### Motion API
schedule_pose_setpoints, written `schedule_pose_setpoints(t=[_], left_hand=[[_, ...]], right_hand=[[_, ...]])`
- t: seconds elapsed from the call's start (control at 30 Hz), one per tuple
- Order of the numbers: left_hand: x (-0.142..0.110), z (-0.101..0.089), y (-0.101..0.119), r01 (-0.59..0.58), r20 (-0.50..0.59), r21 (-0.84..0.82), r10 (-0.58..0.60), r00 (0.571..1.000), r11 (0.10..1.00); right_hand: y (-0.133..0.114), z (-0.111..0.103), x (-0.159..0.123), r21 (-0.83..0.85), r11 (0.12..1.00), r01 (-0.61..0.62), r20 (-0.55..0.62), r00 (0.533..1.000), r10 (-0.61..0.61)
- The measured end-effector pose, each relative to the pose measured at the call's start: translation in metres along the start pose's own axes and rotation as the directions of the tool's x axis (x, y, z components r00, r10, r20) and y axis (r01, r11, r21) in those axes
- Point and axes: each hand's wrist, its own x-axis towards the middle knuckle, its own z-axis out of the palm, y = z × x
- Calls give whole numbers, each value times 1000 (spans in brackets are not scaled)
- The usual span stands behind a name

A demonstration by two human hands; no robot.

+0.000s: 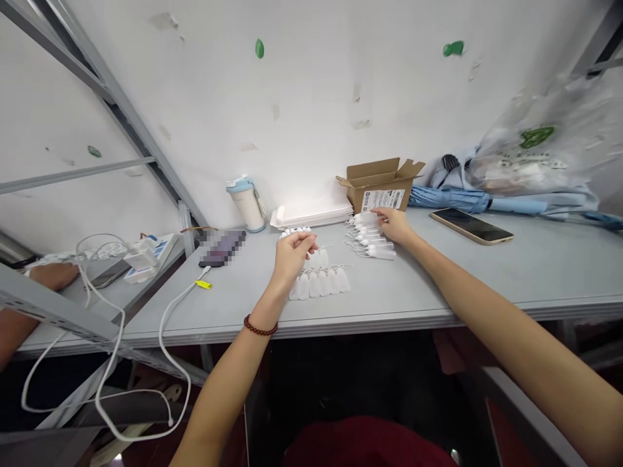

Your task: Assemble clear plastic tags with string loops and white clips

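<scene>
My left hand (291,258) is above the table, its thumb and fingers pinched together; what lies between them is too small to make out. Below it, several small white tags (321,283) with strings lie in a row, and a few more (318,258) lie just behind. White round-ended pieces (296,231) show partly behind the hand. My right hand (396,227) reaches to the back of a column of translucent white tubes (380,251) with string loops. Its thumb and fingers close on the end of the rearmost tube (366,218), partly hiding it.
Behind the tubes stands an open cardboard box (382,191), beside a flat white stack (314,214). A tumbler (247,204) and charging phone (222,248) are left. Another phone (471,225), a blue umbrella (448,198) and plastic bag (530,155) lie right. Another person's hand (53,275) rests far left.
</scene>
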Motion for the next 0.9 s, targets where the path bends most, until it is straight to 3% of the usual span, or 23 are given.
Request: schedule_pose_setpoints(t=[0.13, 0.23, 0.4, 0.5, 0.57, 0.63, 0.7, 0.9], left_hand=[[1, 0, 0, -23, -56, -24, 21, 998, 999], [4, -4, 2, -31, -87, -61, 26, 996, 998], [24, -32, 1, 2, -216, -174, -40, 976, 985], [49, -50, -1, 27, -265, -23, -32, 964, 999], [68, -56, -4, 15, -221, 237, 39, 974, 972], [85, -54, -9, -11, -153, 349, 68, 986, 937], [98, -49, -17, -51, -57, 429, 84, 995, 902], [114, -43, -48, -161, 181, 562, 70, 981, 812]], right_hand=[[1, -2, -1, -12, 1000, -12, -34, 999, 11], [-8, -7, -4, -45, 999, -16, -125, 992, 10], [-47, -12, -20, -9, 996, 85, -198, 977, -85], [-77, -5, -39, 29, 976, 217, -145, 967, -211], [-94, 1, -53, 83, 949, 303, -18, 953, -302], [-107, 6, -66, 125, 917, 378, 115, 913, -392], [-114, 9, -78, 127, 895, 427, 183, 877, -445], [-121, 4, -97, 123, 892, 434, 302, 840, -450]])
